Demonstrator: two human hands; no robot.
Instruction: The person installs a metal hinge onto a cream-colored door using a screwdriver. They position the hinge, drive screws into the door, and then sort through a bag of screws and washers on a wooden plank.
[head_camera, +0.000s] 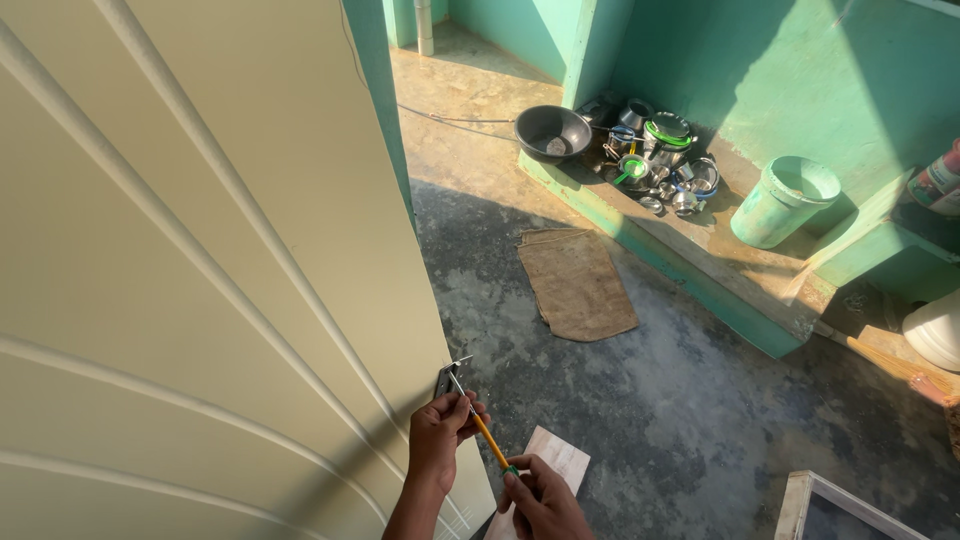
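Left hand (440, 432) pinching hinge (446, 379), right hand (540, 500) gripping screwdriver (482, 427); screw hidden

Yellow-handled screwdriver (487, 434), tip at small metal bracket (446, 378) on cream door edge (425, 300)

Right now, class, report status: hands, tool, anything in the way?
Left hand steadies small metal bracket on cream door edge. Right hand grips yellow-handled screwdriver. Nothing blocking.

Down at the bottom middle of the frame we've got both arms reaching up. Our left hand (440, 432) is curled, fingers pinched together near the top. Our right hand (540, 498) sits lower right, fist closed, knuckles up.
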